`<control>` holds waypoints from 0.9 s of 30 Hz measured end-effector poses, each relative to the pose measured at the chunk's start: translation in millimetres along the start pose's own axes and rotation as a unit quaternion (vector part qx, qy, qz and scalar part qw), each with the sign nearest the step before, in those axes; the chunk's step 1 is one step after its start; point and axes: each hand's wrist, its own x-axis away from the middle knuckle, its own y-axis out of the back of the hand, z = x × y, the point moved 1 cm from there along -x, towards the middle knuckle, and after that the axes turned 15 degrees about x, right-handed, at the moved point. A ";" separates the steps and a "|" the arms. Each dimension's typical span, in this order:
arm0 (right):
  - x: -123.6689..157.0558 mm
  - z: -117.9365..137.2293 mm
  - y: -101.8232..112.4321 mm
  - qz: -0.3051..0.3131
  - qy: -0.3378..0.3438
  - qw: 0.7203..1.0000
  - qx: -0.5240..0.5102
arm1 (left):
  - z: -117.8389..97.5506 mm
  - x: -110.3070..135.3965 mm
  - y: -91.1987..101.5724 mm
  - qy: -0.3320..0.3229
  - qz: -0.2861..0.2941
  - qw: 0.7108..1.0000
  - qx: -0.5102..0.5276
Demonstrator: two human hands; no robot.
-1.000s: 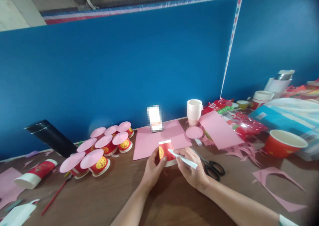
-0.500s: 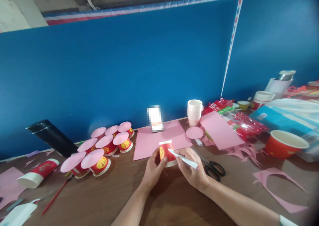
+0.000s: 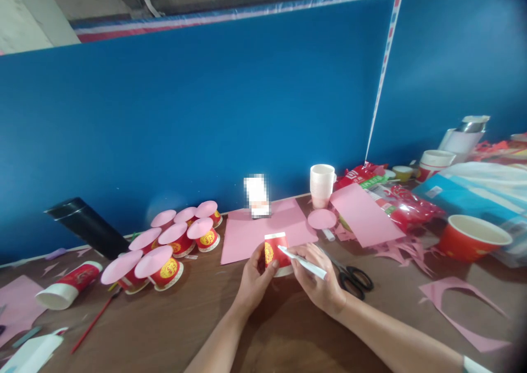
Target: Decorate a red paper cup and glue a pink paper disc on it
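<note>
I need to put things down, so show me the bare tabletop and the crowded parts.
Bare: brown tabletop between the thin red brush and left forearm; also between the black-handled scissors and curved pink paper offcut. Crowded: back left, red paper cups under pink discs; back right, shiny red plastic packets.

Worktop (image 3: 193,329): it is brown and carries many things.
Left side: a red brush (image 3: 94,323), and a patterned cup (image 3: 78,280) which lies on its side.
Small cups (image 3: 168,272): they stand close together, with pink discs (image 3: 153,261) on their tops.
Middle: a pink sheet (image 3: 242,241), lying flat.
Right side: black scissors (image 3: 351,277), an upright orange cup (image 3: 465,246), a cut scrap (image 3: 433,292).
</note>
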 end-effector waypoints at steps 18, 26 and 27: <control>2.5 -4.4 -2.8 0.021 -0.014 1.000 -0.010 | 10.7 0.2 2.8 0.005 -0.001 1.000 0.005; 2.4 -4.3 -2.7 0.021 -0.012 1.000 -0.015 | 9.4 0.1 1.5 0.000 0.004 1.000 -0.005; 2.2 -4.4 -2.7 0.020 -0.009 1.000 -0.012 | 9.3 0.0 1.5 0.000 0.004 1.000 -0.005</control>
